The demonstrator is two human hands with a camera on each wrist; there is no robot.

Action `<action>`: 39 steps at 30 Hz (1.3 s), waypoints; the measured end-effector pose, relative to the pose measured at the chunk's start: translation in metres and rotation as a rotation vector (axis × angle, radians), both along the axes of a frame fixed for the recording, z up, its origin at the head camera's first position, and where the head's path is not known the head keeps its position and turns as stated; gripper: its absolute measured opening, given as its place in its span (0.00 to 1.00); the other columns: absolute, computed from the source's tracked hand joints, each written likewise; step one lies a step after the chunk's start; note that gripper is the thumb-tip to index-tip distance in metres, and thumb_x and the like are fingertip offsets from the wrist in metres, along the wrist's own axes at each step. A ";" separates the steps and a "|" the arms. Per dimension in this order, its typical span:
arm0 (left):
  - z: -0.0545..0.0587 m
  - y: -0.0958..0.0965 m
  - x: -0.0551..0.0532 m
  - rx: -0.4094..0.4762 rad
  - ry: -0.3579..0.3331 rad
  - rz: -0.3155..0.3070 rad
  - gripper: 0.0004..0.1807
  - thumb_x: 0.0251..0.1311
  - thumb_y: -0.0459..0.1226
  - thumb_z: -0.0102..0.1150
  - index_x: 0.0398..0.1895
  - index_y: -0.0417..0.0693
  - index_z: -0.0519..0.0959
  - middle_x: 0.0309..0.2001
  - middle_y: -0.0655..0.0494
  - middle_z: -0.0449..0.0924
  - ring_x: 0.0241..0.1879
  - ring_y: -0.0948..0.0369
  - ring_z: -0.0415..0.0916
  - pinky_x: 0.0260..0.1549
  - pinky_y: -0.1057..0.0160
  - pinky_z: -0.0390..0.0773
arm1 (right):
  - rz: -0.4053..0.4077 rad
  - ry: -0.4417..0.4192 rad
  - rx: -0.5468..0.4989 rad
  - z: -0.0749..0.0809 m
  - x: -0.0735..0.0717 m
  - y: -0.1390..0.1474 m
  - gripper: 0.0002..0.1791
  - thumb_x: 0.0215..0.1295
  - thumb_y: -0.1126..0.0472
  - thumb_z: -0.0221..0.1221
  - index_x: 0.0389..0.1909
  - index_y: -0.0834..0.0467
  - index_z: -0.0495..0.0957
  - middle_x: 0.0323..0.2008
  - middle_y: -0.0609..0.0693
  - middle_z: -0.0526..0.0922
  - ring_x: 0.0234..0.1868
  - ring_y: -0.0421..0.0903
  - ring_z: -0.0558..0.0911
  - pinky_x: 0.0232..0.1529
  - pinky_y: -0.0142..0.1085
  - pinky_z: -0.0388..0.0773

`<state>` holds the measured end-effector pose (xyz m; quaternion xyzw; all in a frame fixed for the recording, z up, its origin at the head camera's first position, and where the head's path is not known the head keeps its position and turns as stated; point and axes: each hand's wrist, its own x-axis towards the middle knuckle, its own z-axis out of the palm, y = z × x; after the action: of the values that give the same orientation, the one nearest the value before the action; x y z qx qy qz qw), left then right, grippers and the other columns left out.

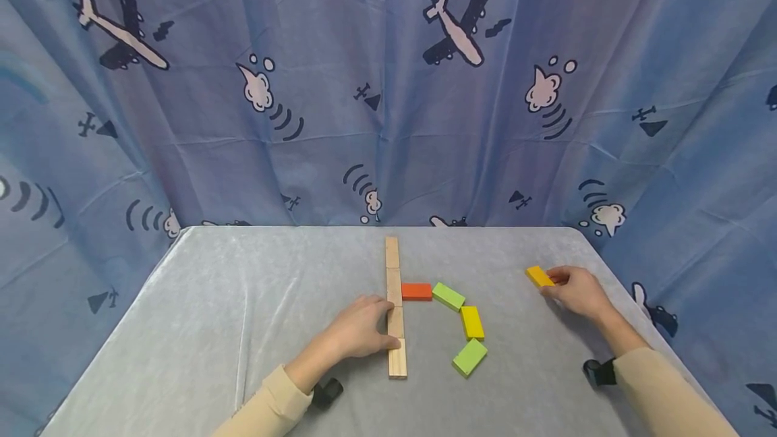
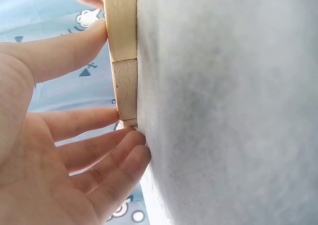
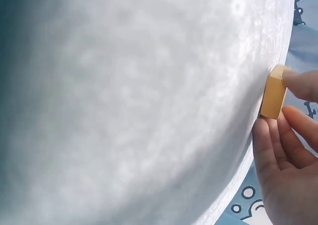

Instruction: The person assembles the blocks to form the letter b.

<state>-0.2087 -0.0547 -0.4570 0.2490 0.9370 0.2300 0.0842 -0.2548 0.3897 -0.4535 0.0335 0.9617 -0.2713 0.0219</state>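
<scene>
Plain wooden blocks (image 1: 393, 287) lie end to end in a straight line running away from me. My left hand (image 1: 359, 329) is at the line's left side, thumb and fingertips touching the nearer blocks, fingers fairly straight in the left wrist view. Over at the right, my right hand (image 1: 578, 290) pinches a yellow-orange block (image 3: 274, 93) by one end between thumb and fingers, low at the tabletop. A red-orange block (image 1: 416, 292) meets the wooden line's right side. From it curve a green block (image 1: 448, 296), a yellow block (image 1: 472, 323) and another green block (image 1: 469, 357).
A pale grey cloth covers the table (image 1: 200, 329). Behind it hangs a blue curtain (image 1: 340, 147) printed with planes, close to the table's back edge. Dark wrist cameras (image 1: 328, 393) sit under both sleeves.
</scene>
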 end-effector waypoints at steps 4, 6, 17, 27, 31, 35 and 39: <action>-0.001 0.000 0.000 0.000 -0.001 0.000 0.36 0.54 0.50 0.75 0.64 0.41 0.78 0.63 0.47 0.77 0.64 0.49 0.72 0.62 0.51 0.74 | 0.032 0.012 -0.023 -0.002 -0.001 -0.003 0.27 0.63 0.63 0.66 0.57 0.77 0.74 0.47 0.69 0.80 0.43 0.58 0.79 0.41 0.44 0.81; -0.001 0.000 0.000 0.002 0.000 0.000 0.36 0.54 0.50 0.75 0.64 0.41 0.78 0.63 0.47 0.77 0.64 0.49 0.72 0.62 0.51 0.74 | 0.052 0.019 -0.026 -0.003 -0.001 -0.006 0.26 0.62 0.64 0.66 0.56 0.77 0.75 0.47 0.69 0.81 0.43 0.57 0.79 0.40 0.43 0.81; 0.000 0.000 0.001 0.010 -0.008 0.005 0.36 0.54 0.49 0.75 0.63 0.41 0.78 0.63 0.47 0.77 0.64 0.49 0.72 0.61 0.51 0.74 | 0.171 0.024 -0.063 0.001 0.003 -0.036 0.24 0.62 0.62 0.66 0.56 0.72 0.79 0.50 0.64 0.83 0.45 0.54 0.80 0.45 0.46 0.80; 0.001 0.000 0.001 0.010 0.000 -0.002 0.36 0.54 0.49 0.75 0.63 0.40 0.78 0.62 0.46 0.77 0.64 0.49 0.72 0.62 0.51 0.73 | 0.258 0.040 -0.080 0.008 0.009 -0.067 0.21 0.61 0.63 0.67 0.54 0.66 0.82 0.49 0.58 0.84 0.44 0.51 0.79 0.46 0.44 0.79; 0.002 0.000 0.001 0.010 0.004 -0.005 0.36 0.53 0.48 0.76 0.63 0.40 0.78 0.62 0.47 0.78 0.63 0.49 0.72 0.61 0.52 0.74 | 0.306 0.066 -0.089 0.011 0.012 -0.077 0.19 0.60 0.65 0.66 0.53 0.65 0.83 0.48 0.55 0.84 0.43 0.49 0.78 0.45 0.41 0.79; 0.001 0.000 0.001 0.005 -0.001 0.001 0.36 0.54 0.49 0.75 0.63 0.40 0.78 0.63 0.47 0.77 0.64 0.49 0.72 0.62 0.51 0.73 | 0.340 0.080 -0.114 0.016 0.016 -0.090 0.19 0.59 0.66 0.66 0.52 0.64 0.83 0.49 0.55 0.84 0.44 0.48 0.79 0.47 0.42 0.80; 0.001 0.000 0.000 0.000 -0.005 0.004 0.36 0.55 0.49 0.74 0.64 0.41 0.77 0.64 0.47 0.76 0.65 0.49 0.71 0.63 0.51 0.72 | 0.385 0.088 -0.136 0.017 0.022 -0.103 0.18 0.58 0.66 0.67 0.51 0.63 0.84 0.49 0.53 0.84 0.44 0.47 0.79 0.49 0.47 0.81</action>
<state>-0.2086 -0.0545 -0.4565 0.2465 0.9373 0.2309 0.0858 -0.2333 0.2868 -0.4362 -0.1643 0.9298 -0.3276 0.0336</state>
